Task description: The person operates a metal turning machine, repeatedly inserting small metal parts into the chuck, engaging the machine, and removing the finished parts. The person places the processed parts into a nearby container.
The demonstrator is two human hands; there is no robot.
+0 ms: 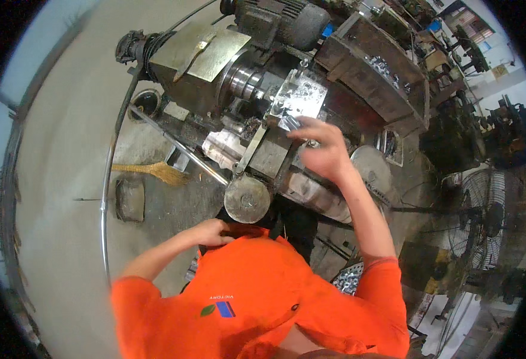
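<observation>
Nearest to me, my orange shirt (pixel 257 299) is filling the six o'clock edge. My left hand (pixel 210 233) is resting against my waist at the shirt's upper hem, fingers curled inward; I cannot tell whether that grip is holding anything. Just beyond it, toward twelve o'clock, a round metal handwheel (pixel 247 199) is sitting at the front of the lathe (pixel 227 66). My right arm is reaching up toward one o'clock, and my right hand (pixel 323 149) is hovering over the machine's carriage, its grip pinching a small shiny metal piece (pixel 291 123) between fingertips. That piece is sitting just below the bright steel tool block (pixel 299 96). Farther off at nine o'clock, a straw broom (pixel 155 172) is lying on the concrete floor (pixel 65 149).
</observation>
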